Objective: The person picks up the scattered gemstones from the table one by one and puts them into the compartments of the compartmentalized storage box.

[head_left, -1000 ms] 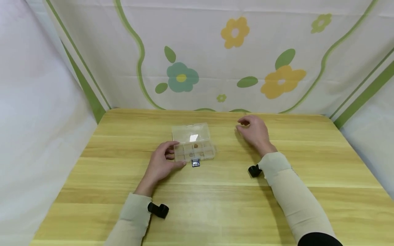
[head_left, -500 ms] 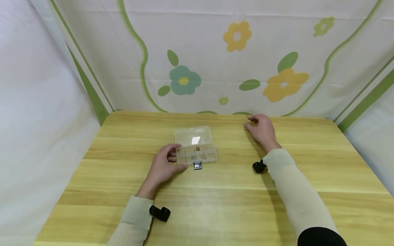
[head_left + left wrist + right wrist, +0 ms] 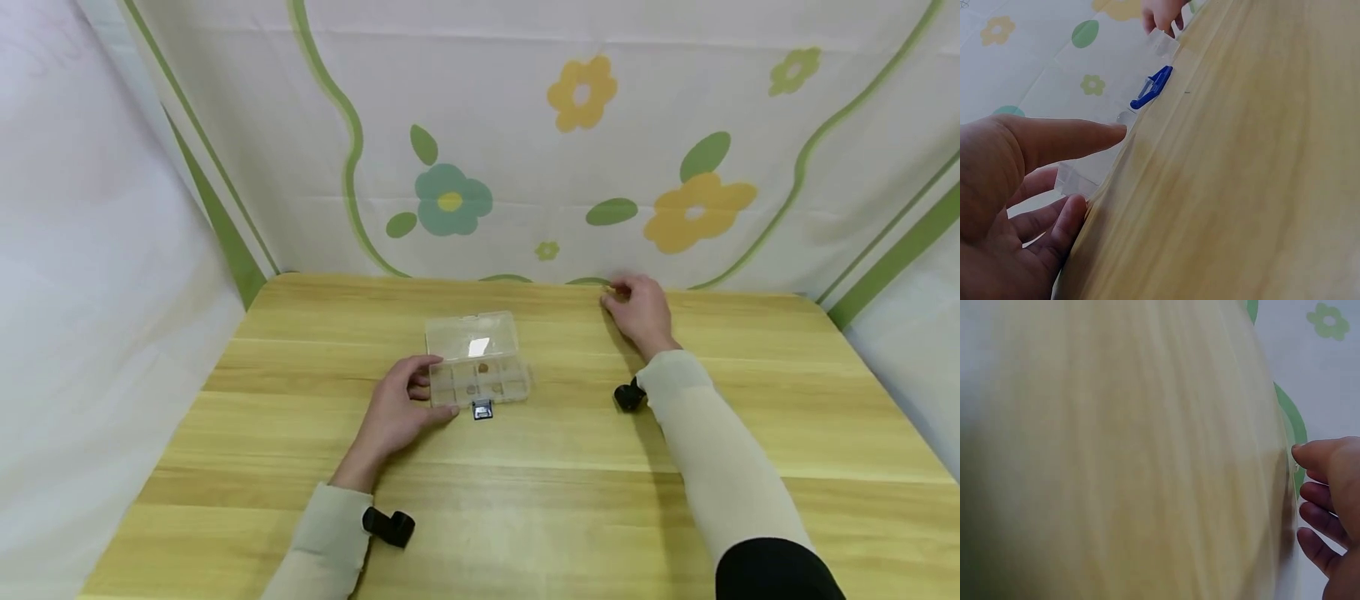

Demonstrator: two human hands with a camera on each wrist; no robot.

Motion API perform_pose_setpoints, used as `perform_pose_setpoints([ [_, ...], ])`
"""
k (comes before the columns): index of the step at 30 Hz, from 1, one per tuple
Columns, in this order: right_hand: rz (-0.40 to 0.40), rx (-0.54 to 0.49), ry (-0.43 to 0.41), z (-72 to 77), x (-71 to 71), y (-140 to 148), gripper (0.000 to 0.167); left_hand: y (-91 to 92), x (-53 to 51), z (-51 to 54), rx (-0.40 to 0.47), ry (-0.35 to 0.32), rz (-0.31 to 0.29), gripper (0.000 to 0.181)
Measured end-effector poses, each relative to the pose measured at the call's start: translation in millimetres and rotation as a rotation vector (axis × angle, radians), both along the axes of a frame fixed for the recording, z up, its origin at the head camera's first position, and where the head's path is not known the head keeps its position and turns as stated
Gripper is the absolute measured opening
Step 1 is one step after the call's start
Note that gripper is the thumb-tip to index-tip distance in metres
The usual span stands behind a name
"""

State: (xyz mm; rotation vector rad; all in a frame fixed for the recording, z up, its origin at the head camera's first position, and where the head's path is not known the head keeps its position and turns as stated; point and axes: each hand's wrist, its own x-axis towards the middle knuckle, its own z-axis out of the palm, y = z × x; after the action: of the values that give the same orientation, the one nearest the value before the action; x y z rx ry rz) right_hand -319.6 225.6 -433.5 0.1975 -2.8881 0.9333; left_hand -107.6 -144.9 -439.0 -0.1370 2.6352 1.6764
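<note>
Right hand [image 3: 639,312]: positioned at the far edge of the light wood-grain table [image 3: 525,517], just beside the white flower-print cloth [image 3: 510,108]. Thumb and fingers are curved towards each other, about half closed. A tiny pale piece [image 3: 1297,467], too small to identify, shows at the thumb tip; from where I stand I cannot tell whether it is pinched or merely touched.

Left hand [image 3: 397,408]: thumb at the near side and index finger at the far side, gripping the short left end of the clear plastic rectangular compartment box [image 3: 464,373].

Governing relation: the box lies left and near of the right fingertips, well apart from them, with bare tabletop between. Its long axis runs left to right, the right end very slightly farther away. That right end faces the right hand; the left hand is the nearer one, being in contact. The tiny piece has the opposite relation: right hand adjacent, left hand remote.

Access: the clear plastic lid [image 3: 457,335] is folded open to the far side, and the blue plastic clasp [image 3: 1154,86] is on the near side
</note>
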Motion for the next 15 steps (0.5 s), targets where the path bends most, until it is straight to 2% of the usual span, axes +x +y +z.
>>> perform_pose_setpoints([
  [5, 0.002, 0.008, -0.006, 2.3, -6.7, -1.6, 0.038, 0.0, -0.6, 0.3, 0.002, 0.009, -0.006, 0.076],
  [15, -0.007, 0.060, 0.002, 6.0, -9.2, -1.3, 0.020, 2.9, 0.6, 1.7, -0.004, 0.006, -0.011, 0.075],
])
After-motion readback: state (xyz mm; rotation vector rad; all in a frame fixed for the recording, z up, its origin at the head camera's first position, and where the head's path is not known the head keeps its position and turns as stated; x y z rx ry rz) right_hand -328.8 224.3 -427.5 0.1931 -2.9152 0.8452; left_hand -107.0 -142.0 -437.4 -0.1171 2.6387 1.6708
